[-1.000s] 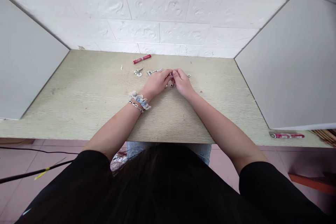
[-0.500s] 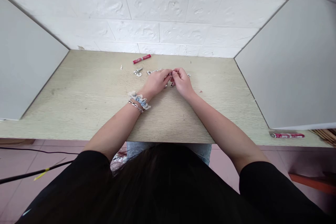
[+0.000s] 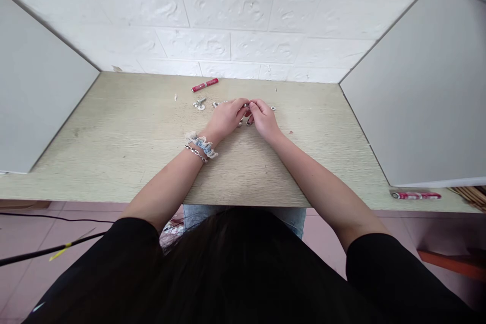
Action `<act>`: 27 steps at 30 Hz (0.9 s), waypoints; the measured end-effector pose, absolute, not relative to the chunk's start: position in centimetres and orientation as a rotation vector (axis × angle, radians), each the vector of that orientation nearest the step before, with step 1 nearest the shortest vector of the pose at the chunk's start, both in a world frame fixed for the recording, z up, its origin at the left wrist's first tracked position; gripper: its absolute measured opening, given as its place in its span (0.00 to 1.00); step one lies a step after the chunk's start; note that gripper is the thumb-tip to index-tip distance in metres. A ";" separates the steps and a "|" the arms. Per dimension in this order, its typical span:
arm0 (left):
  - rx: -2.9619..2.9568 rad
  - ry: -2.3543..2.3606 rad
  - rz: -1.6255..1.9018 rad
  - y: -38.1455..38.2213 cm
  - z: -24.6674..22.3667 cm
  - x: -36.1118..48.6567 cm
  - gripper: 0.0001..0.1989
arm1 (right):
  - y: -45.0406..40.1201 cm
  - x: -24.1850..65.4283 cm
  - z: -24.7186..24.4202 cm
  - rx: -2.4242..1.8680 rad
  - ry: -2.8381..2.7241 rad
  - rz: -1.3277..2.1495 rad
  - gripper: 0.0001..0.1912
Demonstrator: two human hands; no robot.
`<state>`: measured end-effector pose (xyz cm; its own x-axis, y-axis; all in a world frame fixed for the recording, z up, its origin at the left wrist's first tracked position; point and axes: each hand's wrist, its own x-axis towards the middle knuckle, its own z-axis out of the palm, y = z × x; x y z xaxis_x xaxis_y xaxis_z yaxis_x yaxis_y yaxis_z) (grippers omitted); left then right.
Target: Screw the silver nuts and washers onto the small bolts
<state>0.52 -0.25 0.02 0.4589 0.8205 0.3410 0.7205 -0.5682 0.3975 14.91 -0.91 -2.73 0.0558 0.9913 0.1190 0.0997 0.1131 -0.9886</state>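
Note:
My left hand [image 3: 229, 114] and my right hand [image 3: 264, 117] meet over the middle of the table, fingertips pinched together. Between them shows a sliver of a small shiny metal piece, mostly covered by the fingers, so its kind is unclear. Just below the fingertips, more small metal parts [image 3: 248, 122] peek out by the right hand's curled fingers. Behind the left hand lie partly hidden metal pieces [image 3: 215, 105]. A bolt with a washer [image 3: 200, 105] rests to the left. A nut [image 3: 273, 108] sits right of my right hand.
A red tube-shaped item [image 3: 205, 85] lies toward the wall, and another red tube in clear wrap [image 3: 415, 196] is at the front right edge. Grey panels [image 3: 425, 91] flank the table [image 3: 144, 126] on both sides. A white brick-patterned wall [image 3: 250, 10] stands behind.
Both hands stay in place, with only slight shifts of the fingers. A bit more of the metal piece between the fingertips shows now. Everything else on the table is unchanged.

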 end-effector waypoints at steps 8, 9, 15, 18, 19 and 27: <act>2.521 1.326 0.766 -0.4 0.1 0.6 0.14 | -0.6 15.1 -3.2 -1.125 -1.362 1.022 0.32; 2.520 1.328 0.767 -0.4 0.1 0.6 0.14 | -0.7 15.1 -3.2 -1.126 -1.366 1.019 0.32; 2.520 1.315 0.778 -0.4 0.1 0.6 0.14 | -0.7 15.0 -3.3 -1.113 -1.343 1.015 0.32; 2.522 1.307 0.777 -0.5 0.2 0.6 0.14 | -0.7 14.9 -3.3 -1.119 -1.326 1.018 0.30; 2.521 1.310 0.776 -0.5 0.2 0.6 0.14 | -0.7 14.9 -3.2 -1.126 -1.325 1.021 0.30; 2.508 1.348 0.744 -0.7 0.4 0.7 0.14 | -1.1 14.7 -2.6 -1.212 -1.284 1.019 0.18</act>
